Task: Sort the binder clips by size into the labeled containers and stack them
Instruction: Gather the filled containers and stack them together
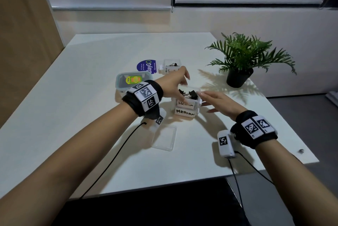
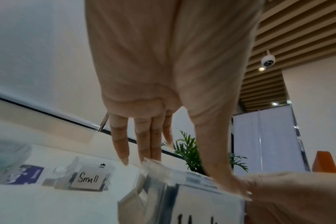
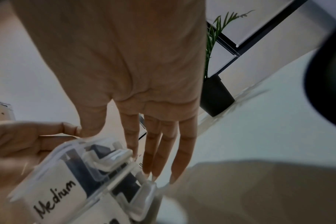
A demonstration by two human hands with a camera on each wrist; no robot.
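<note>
From the head view, two clear containers labelled Medium [image 1: 185,104] are seen stacked near the middle of the bench [image 1: 91,134], the upper one filled with black binder clips [image 1: 188,94]. The left hand [image 1: 178,81] is spread over its far rim with straight fingers, gripping nothing; the right hand [image 1: 217,100] lies flat against its right side. A third container marked Small [image 1: 171,67] stands toward the far edge.

In the left wrist view, the fingertips [image 2: 125,160] rest on the upper rim (the contact is blurred).

In the right wrist view, straight fingers [image 3: 161,151] hang beside the white latch [image 3: 113,159]. Judged from this, the upper container could slide off if pushed unevenly, since neither hand clasps it.
</note>
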